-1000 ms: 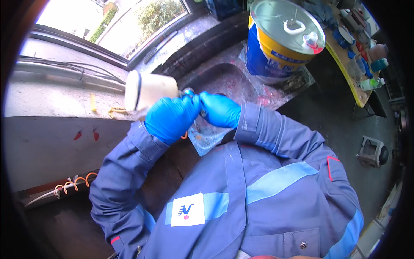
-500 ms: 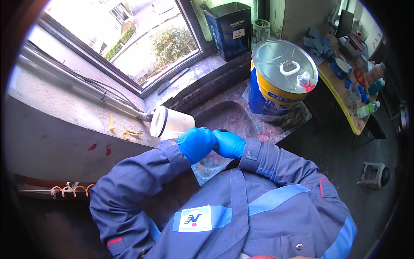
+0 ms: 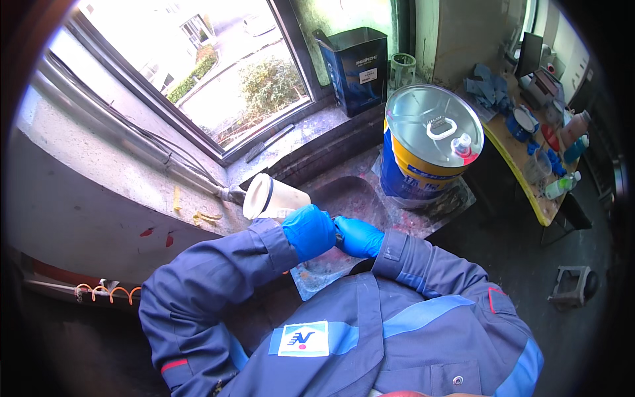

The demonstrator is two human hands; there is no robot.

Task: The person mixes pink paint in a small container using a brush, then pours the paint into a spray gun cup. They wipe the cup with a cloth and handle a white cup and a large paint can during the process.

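While both blue-gloved hands, left [image 3: 308,231] and right [image 3: 358,237], close round its base, the translucent white plastic cup [image 3: 272,198], tilted toward ten o'clock, looks light, thin-walled and slippery.

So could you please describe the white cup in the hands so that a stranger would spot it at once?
Start at the big window and drop to the stained sill below its lower corner. There the left hand, in a blue glove, holds the white cup tilted on its side. It is the only plain white thing there; the drum nearby is blue and yellow.
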